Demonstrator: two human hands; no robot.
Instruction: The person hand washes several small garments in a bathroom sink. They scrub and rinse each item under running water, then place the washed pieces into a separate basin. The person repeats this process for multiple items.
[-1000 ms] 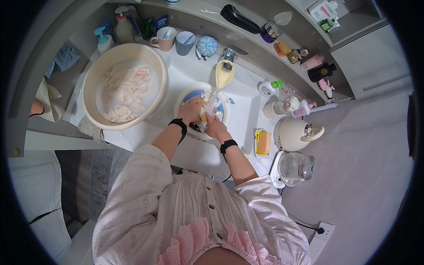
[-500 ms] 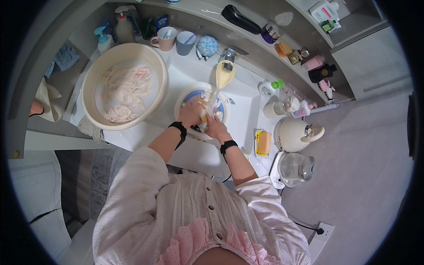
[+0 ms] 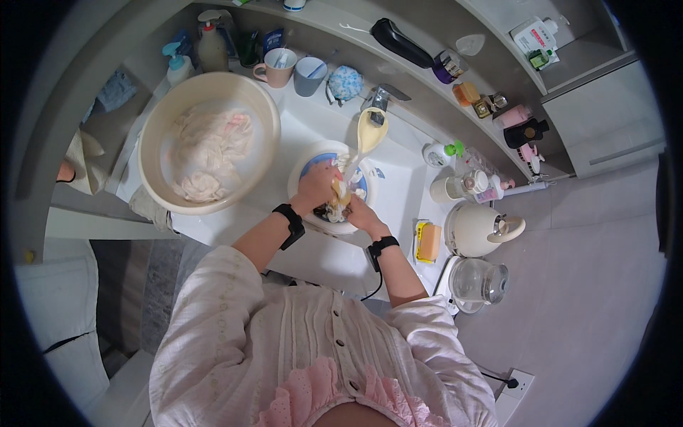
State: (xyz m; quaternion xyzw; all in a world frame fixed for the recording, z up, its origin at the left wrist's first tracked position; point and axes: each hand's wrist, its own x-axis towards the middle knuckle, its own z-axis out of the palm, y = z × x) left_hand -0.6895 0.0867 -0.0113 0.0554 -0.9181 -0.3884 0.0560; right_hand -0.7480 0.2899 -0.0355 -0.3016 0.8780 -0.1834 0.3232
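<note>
A small white basin [image 3: 294, 178] with a blue pattern inside stands in the sink. Over it, my left hand [image 3: 316, 188] is closed on a wet, yellowish and white bundle [image 3: 341, 191] that looks like cloth; its exact kind is unclear. From the right, my right hand [image 3: 363, 215] pinches the same bundle, its fingertips partly hidden. White and dark soft pieces [image 3: 331, 212] lie below in the basin. Water runs down beside my fingers from a pale yellow spoon-shaped spout piece [image 3: 372, 129] under the faucet [image 3: 380, 99].
Left of the sink stands a large beige tub [image 3: 146, 167] with pale wet cloth [image 3: 213, 146] in cloudy water. On the right are an orange soap bar [image 3: 429, 242], a cream kettle [image 3: 473, 229] and a glass jar [image 3: 475, 280]. Cups [image 3: 309, 78] and bottles line the back.
The whole view has shifted slightly. My hands have lifted and turned the bundle, so more of its yellowish part shows. My right wrist has rotated.
</note>
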